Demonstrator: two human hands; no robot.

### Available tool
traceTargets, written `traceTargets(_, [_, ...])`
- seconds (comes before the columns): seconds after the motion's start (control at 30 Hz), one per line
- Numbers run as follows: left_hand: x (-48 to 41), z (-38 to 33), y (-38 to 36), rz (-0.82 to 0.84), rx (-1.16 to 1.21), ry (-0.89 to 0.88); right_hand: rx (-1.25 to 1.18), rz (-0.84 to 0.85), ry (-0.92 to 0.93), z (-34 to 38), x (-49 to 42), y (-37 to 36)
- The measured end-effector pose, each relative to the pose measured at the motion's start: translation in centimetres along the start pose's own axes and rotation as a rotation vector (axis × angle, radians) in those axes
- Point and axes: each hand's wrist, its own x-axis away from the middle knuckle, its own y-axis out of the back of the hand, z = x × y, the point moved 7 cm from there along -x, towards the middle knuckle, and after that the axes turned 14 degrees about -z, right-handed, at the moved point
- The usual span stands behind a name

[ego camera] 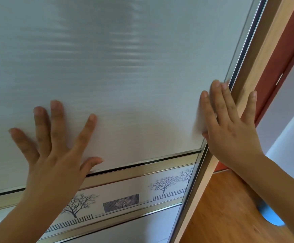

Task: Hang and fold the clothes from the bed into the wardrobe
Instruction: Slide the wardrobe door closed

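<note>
Head view puts the wardrobe door (125,76) straight ahead, its tall right edge meeting the wooden frame (265,58). Both hands lie flat with fingers spread, gripping nothing. The right hand (230,130) is at that edge and the left hand (55,155) well inward, so a push would likely slide it leftward. No clothes are in view.

L hand (55,155) was flat on the door (125,67), R hand (230,134) at its right edge by the frame (253,71); tree strip (134,193) below, floor (230,207) to the right.
</note>
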Motion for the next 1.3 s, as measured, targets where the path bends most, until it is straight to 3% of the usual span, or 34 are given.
traceTargets(0.23, [0.1,0.0,0.3,-0.017,-0.02,0.017,-0.094,0.001,-0.001,0.1,0.0,-0.2])
traceTargets(0.37, [0.0,-0.5,0.7,-0.007,0.007,0.018,-0.366,-0.148,-0.098,0.0,0.3,0.8])
traceTargets(0.5, [0.5,-0.8,3.8,-0.076,0.213,0.03,-0.558,-0.239,-0.159,-0.1,0.8,1.8])
traceTargets(0.6, [1.7,-0.1,6.1,-0.031,0.303,0.112,-0.819,0.028,-0.066,3.2,0.5,1.8])
traceTargets(0.7, [4.2,2.2,6.3,0.276,0.235,0.314,-0.887,0.44,0.033,7.3,0.7,1.0])
traceTargets(0.8, [7.3,4.0,7.2,0.491,0.106,0.444,-0.905,0.656,0.173,10.7,0.8,1.0])
traceTargets(1.07, [13.9,7.7,12.9,0.699,-0.167,0.677,-0.95,0.751,0.492,24.0,-0.1,4.8])
traceTargets(1.3, [19.0,14.1,15.8,0.748,-0.235,0.782,-1.018,0.758,0.648,37.0,-1.4,9.5])
